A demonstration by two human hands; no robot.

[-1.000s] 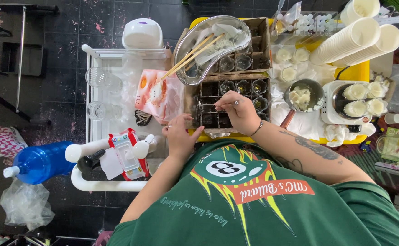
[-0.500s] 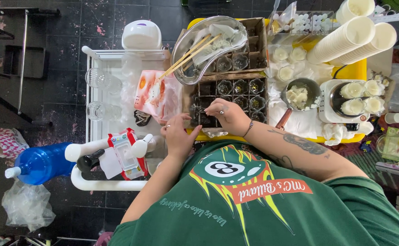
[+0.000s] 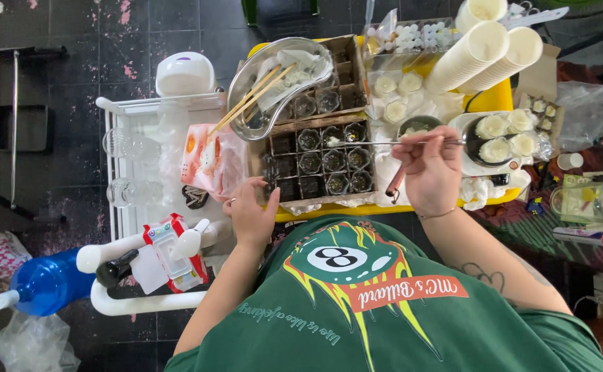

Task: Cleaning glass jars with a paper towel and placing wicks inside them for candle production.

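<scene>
Right hand point(image 3: 431, 172) clenched around a long thin metal spoon point(image 3: 384, 143), bowl end reaching left over the cardboard divider box point(image 3: 315, 162), handle end running right toward a small dark pan point(image 3: 477, 141). A brownish handle point(image 3: 396, 182) poking out below the same fist; hard to tell what it belongs to. Left hand point(image 3: 250, 210) loosely curled, fingers resting against the box's near left corner, holding nothing visible. Small glass jars point(image 3: 334, 160) seated in the box compartments, contents too dark to make out. Metal kidney-shaped tray point(image 3: 246, 124) with wooden chopsticks point(image 3: 252, 100) tilted across the box's far left part, hiding several compartments. Yellow surface point(image 3: 494, 96) mostly covered.
</scene>
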